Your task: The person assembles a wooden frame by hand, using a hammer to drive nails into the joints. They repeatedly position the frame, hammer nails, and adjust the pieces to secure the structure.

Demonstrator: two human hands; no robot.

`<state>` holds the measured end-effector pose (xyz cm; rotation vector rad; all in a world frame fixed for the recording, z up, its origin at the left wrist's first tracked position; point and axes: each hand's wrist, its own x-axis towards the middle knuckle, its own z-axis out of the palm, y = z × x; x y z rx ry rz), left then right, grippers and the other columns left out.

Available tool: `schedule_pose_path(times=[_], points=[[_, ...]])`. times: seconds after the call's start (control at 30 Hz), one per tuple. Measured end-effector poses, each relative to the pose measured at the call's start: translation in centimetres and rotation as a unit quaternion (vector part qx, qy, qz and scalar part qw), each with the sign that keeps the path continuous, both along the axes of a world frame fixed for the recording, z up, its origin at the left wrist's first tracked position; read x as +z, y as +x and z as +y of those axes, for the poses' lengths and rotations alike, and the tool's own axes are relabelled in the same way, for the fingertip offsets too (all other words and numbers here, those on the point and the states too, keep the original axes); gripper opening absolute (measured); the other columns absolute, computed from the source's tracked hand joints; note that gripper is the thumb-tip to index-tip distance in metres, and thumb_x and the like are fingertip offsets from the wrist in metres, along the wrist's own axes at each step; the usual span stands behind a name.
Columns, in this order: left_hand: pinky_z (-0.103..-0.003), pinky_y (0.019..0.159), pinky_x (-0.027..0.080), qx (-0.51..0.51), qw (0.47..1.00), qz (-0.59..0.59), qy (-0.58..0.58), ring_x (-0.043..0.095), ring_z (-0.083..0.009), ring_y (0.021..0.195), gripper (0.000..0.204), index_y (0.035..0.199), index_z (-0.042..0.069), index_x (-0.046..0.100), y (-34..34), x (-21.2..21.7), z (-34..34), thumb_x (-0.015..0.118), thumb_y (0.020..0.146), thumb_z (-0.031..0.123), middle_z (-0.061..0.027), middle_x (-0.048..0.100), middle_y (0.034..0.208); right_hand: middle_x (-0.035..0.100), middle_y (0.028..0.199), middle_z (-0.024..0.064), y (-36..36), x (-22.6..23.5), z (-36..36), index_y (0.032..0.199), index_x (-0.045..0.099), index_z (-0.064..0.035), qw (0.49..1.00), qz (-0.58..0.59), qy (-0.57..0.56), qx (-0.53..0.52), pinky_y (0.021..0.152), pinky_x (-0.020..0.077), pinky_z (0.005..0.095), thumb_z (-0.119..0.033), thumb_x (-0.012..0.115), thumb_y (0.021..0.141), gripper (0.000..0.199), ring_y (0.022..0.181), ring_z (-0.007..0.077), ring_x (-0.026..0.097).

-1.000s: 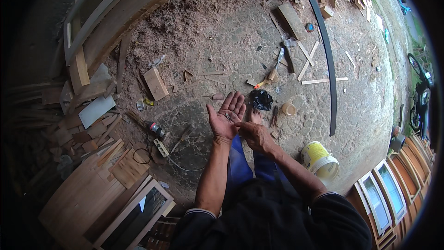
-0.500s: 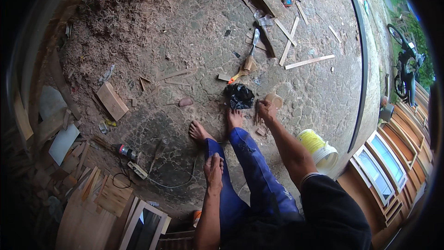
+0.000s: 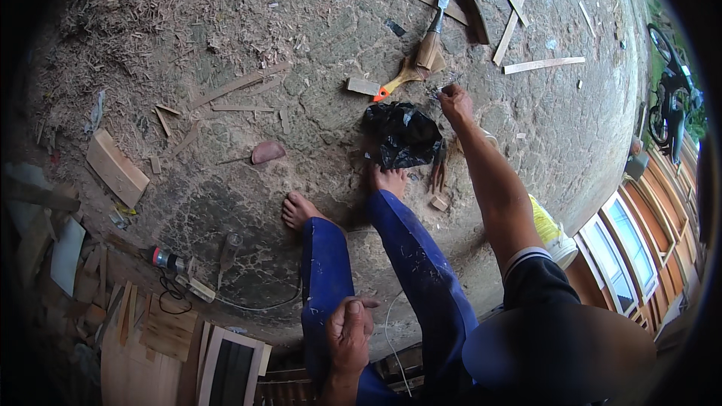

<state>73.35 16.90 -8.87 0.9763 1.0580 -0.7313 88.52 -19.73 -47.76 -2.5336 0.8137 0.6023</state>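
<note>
**Pressed together at the tips, the right hand (image 3: 457,107) hung just beside a black plastic bag (image 3: 406,137)**

Thumb and forefinger met; whether they pinched something small, I could not tell. The bag lay crumpled on the floor (image 3: 323,56), just beyond the toes of the right foot (image 3: 389,180), to the hand's left. Also near the hand lay a yellow-handled tool (image 3: 404,77) (its end was bright orange), with a wood block (image 3: 363,86) just beside that end. The left hand (image 3: 350,333) hung close to the body, before the left trouser leg (image 3: 328,259), its fingers curled in; I could not tell whether it held anything. Shavings (image 3: 105,37) covered the floor at the upper left.
</note>
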Motion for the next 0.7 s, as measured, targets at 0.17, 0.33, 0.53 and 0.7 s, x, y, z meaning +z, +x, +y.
schedule_pose_path(times=[0.17, 0.33, 0.53, 0.7], points=[[-0.021, 0.054, 0.030, -0.032, 0.999, -0.029, -0.012, 0.032, -0.0012, 0.054, 0.033, 0.095, -0.004, 0.065, 1.5, -0.3, 0.9, 0.047, 0.108, 0.021, 0.0071, 0.039, 0.059, 0.072, 0.101, 0.0198, 0.1, -1.2, 0.0, 0.102, 0.069, -0.0062, 0.999, 0.009, 0.023, -0.023, 0.086, 0.0529, 0.0446, -0.031, 0.073, 0.083, 0.031, 0.099, 0.0369, 0.068], [-0.021, 0.053, 0.030, -0.037, 0.998, -0.048, -0.024, 0.032, -0.0012, 0.054, 0.032, 0.098, -0.003, 0.067, 1.7, -0.9, 0.7, 0.048, 0.108, 0.021, 0.0081, 0.038, 0.059, 0.070, 0.100, 0.0211, 0.3, -1.9, 0.7, 0.099, 0.068, -0.0065, 1.000, 0.013, -0.021, -0.006, 0.084, 0.0526, 0.0480, -0.022, 0.067, 0.084, 0.021, 0.097, 0.0399, 0.067], [-0.021, 0.050, 0.027, -0.021, 0.999, 0.003, -0.039, 0.032, -0.0006, 0.053, 0.033, 0.103, -0.002, 0.068, 0.9, -1.9, -0.1, 0.049, 0.108, 0.025, 0.0093, 0.038, 0.059, 0.070, 0.100, 0.0229, -0.3, 1.4, 0.4, 0.100, 0.067, -0.0050, 0.999, -0.017, -0.016, -0.026, 0.085, 0.0510, 0.0496, -0.022, 0.061, 0.092, 0.020, 0.097, 0.0418, 0.066], [-0.021, 0.050, 0.028, -0.024, 0.998, 0.004, -0.059, 0.034, -0.0014, 0.054, 0.033, 0.108, 0.000, 0.066, -0.9, -2.6, -0.8, 0.050, 0.107, 0.029, 0.0084, 0.040, 0.062, 0.070, 0.095, 0.0207, -0.7, 11.8, 1.8, 0.100, 0.069, -0.0037, 0.995, -0.052, 0.009, -0.079, 0.082, 0.0514, 0.0447, -0.021, 0.060, 0.091, 0.021, 0.093, 0.0362, 0.068]])
